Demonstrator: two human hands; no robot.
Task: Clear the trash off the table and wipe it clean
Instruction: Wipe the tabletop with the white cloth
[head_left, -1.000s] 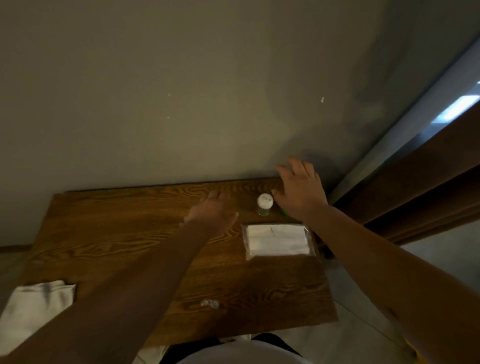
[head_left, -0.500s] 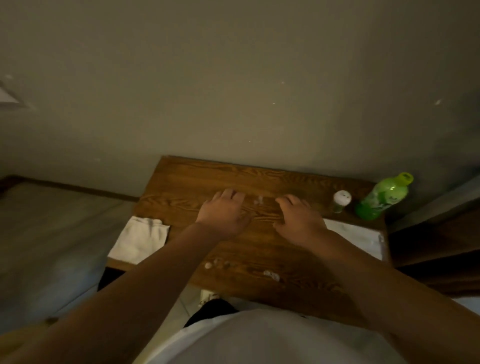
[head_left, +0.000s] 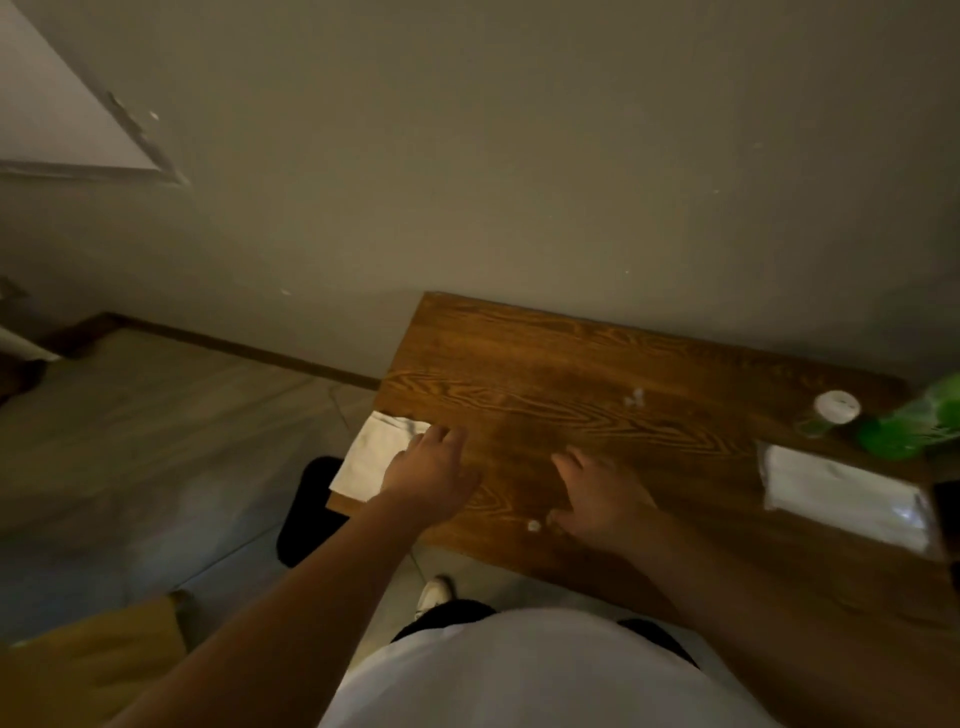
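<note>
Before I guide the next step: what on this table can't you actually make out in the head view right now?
- Green bottle: motion-blurred, cut off by the right edge.
- White-capped jar: label too dim.
- Crumbs by the right hand: one scrap shows; the palm may hide more.
- White cloth: the left hand covers its near corner; grip unclear.
</note>
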